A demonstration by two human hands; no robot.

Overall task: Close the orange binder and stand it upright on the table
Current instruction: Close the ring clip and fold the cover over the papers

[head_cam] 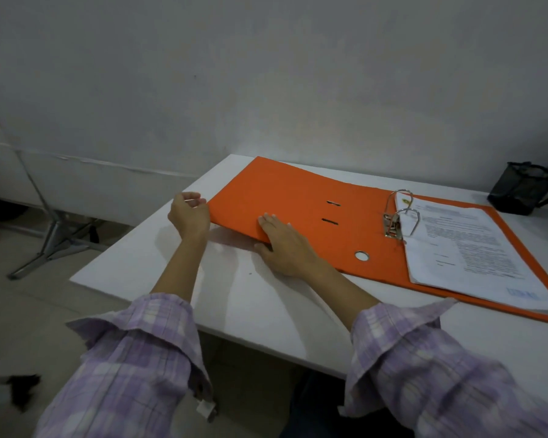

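The orange binder [285, 194] lies open on the white table [241, 298]. Its left cover is raised slightly off the tabletop and casts a shadow beneath. A stack of printed papers [469, 251] rests on the right cover, threaded on the metal rings [402, 213]. My right hand [285, 245] grips the near edge of the left cover, fingers on top and thumb underneath. My left hand [189, 213] is at the cover's left edge with fingers curled; whether it touches the cover is unclear.
A black mesh pen holder [519, 188] stands at the far right of the table. A grey wall rises right behind the table. A metal stand leg [54, 238] sits on the floor to the left.
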